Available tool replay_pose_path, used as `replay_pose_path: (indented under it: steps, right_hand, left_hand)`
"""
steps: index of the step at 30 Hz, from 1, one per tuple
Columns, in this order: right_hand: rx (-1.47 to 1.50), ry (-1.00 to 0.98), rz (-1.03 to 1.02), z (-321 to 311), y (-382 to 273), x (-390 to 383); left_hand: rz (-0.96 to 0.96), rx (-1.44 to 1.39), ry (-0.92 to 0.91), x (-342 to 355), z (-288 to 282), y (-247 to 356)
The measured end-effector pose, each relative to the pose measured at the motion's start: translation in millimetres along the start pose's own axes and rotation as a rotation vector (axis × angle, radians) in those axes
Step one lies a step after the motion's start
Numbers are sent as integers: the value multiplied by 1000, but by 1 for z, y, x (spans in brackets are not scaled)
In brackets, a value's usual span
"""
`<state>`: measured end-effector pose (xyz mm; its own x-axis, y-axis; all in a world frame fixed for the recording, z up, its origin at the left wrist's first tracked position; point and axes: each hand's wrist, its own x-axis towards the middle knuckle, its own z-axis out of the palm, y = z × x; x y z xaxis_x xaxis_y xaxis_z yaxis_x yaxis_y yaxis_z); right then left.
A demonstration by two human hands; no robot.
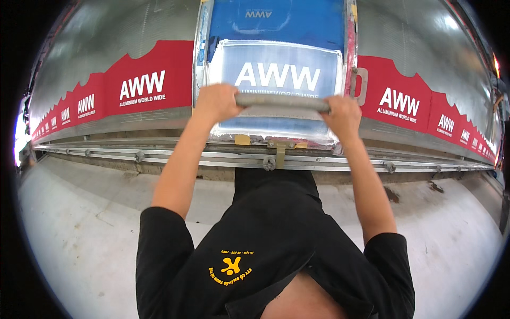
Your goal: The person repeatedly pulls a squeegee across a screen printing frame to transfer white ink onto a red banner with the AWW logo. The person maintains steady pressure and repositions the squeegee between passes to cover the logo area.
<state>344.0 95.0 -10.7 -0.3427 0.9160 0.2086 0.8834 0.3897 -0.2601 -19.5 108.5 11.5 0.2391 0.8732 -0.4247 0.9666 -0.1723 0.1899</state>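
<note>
Both my hands hold a long grey squeegee bar [281, 105] across a blue screen-printing screen [276, 29]: my left hand [218, 100] is closed round its left end and my right hand [342, 116] round its right end. White lettering shows through the pale, coated lower part of the screen. The screen sits in a metal frame [349, 42] with pink smears, tape patches and a side handle [360, 85]. Either side of it, a long silvery surface [101, 42] carries red printed panels [143, 64] with white lettering.
A metal rail [212, 159] with several knobs runs along the near edge of the printing bed, under the screen's bracket [280, 151]. My dark-clothed body is just in front of it. A pale floor [90, 218] with dark marks lies below.
</note>
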Motion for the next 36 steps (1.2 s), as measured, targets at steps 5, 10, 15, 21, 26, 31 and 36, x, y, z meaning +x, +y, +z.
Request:
replay_pose_path:
  steps: [5,10,15,21,26,31,36]
  right_hand:
    - [49,-13,3,-19,-34,-93]
    - [111,-182,-30,-45,-45,-136]
    - [196,-198,7,-76,-43,-74]
    - [97,-280,154,-43,6,93]
    - [-13,-311,251,1,41,190]
    - [-33,-270,222,20,48,187]
    - [6,-166,83,16,37,131]
  left_hand:
    - [46,-93,235,-102,53,26]
    - [106,-95,308,-152,79,44]
    - [162,-61,162,-124,0,26]
    - [126,57,-30,55,-77,-34]
    - [95,-13,137,156,-95,-59]
    - [136,49,255,162,-76,-64]
    - [108,92,174,115,-55,-47]
